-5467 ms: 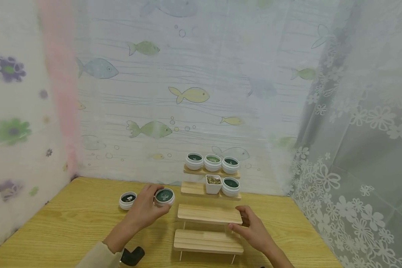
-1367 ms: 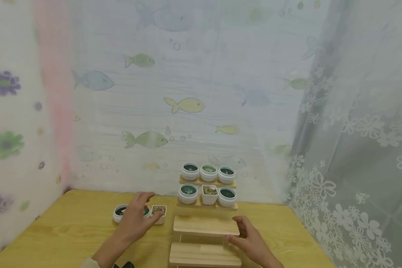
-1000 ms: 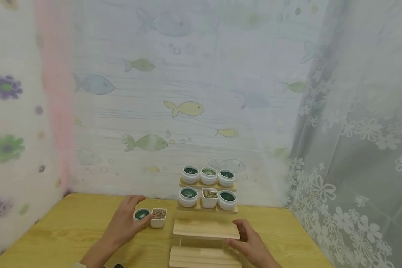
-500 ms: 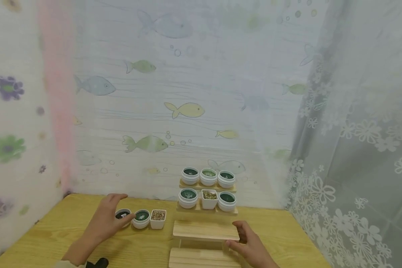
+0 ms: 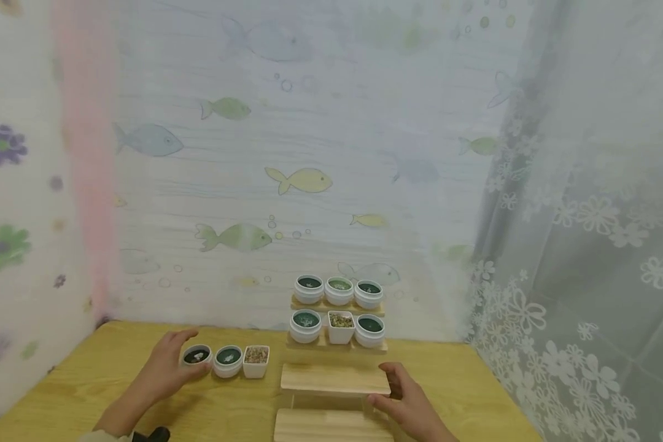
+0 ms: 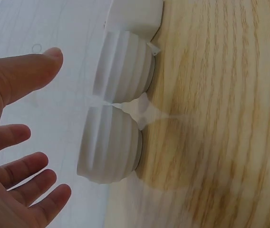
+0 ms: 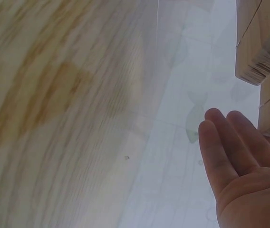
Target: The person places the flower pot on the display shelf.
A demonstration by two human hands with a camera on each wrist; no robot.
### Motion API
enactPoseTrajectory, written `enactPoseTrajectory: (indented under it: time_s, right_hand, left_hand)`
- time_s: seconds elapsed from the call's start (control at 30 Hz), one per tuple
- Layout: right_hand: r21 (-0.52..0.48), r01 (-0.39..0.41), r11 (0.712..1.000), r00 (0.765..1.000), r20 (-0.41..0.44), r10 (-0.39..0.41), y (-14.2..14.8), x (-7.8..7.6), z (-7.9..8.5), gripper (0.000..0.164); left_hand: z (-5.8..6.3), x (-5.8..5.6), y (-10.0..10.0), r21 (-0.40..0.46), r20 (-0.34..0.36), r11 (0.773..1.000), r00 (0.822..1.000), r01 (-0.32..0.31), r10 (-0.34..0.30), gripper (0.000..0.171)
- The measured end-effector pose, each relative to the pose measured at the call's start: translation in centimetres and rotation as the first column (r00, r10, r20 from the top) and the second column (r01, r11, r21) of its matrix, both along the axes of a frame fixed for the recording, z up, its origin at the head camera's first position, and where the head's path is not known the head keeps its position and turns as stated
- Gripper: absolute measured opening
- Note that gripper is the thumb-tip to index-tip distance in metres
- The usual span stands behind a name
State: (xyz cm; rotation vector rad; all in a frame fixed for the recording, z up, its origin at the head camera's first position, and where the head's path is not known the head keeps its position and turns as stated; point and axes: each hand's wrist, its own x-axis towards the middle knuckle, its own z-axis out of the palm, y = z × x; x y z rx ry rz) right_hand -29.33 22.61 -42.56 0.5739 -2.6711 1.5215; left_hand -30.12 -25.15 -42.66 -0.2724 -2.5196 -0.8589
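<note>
My left hand [image 5: 162, 367] is beside the leftmost round white pot [image 5: 196, 356], which has a dark top with a white mark. In the left wrist view its fingers are spread, with a gap between them and the ribbed pot [image 6: 109, 147]. To the right of that pot are a round pot with a green top [image 5: 228, 362] and a square white pot of brownish grains [image 5: 256, 362]. My right hand [image 5: 411, 402] holds the right end of a tier on the stepped wooden stand [image 5: 334, 379], thumb at the front edge. Its straight fingers show in the right wrist view; the thumb is hidden there.
Three round white pots [image 5: 339, 290] fill the top tier. Below them, a square pot of grains [image 5: 341, 326] stands between two round ones. The two lower tiers are bare. A black object [image 5: 159, 434] lies near my left wrist. A fish-print curtain [image 5: 243, 184] hangs behind the table [image 5: 226, 411].
A round green-topped pot my left hand held earlier now stands at the left of the second tier. My left hand has since moved left to the dark-topped pot. The right hand stays put.
</note>
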Motion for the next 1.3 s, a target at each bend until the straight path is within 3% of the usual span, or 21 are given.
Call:
enactPoseTrajectory:
  time_s: [0.17, 0.33, 0.7, 1.3]
  right_hand:
    - [0.008, -0.014, 1.000, 0.999, -0.052, 0.014, 0.2, 0.2, -0.3, 0.064]
    - [0.029, -0.004, 1.000, 0.996, -0.086, 0.006, 0.1, 0.0, -0.3, 0.065]
    - [-0.015, -0.003, 1.000, 0.998, -0.057, 0.002, 0.0, 0.2, -0.4, 0.066]
    - [0.019, -0.003, 1.000, 0.998, -0.059, 0.004, 0.1, 0.2, 0.0, 0.066]
  left_hand:
    - [-0.7, -0.3, -0.1, 0.015, 0.081, 1.000, 0.997, 0.010, -0.011, 0.080]
    - [-0.4, -0.6, -0.1, 0.020, 0.116, 1.000, 0.993, 0.021, -0.023, 0.080]
    - [-0.2, -0.5, -0.1, 0.018, 0.173, 1.000, 0.985, -0.013, 0.010, 0.081]
    - [-0.7, -1.1, -0.2, 0.031, 0.187, 0.999, 0.982, -0.008, 0.002, 0.075]
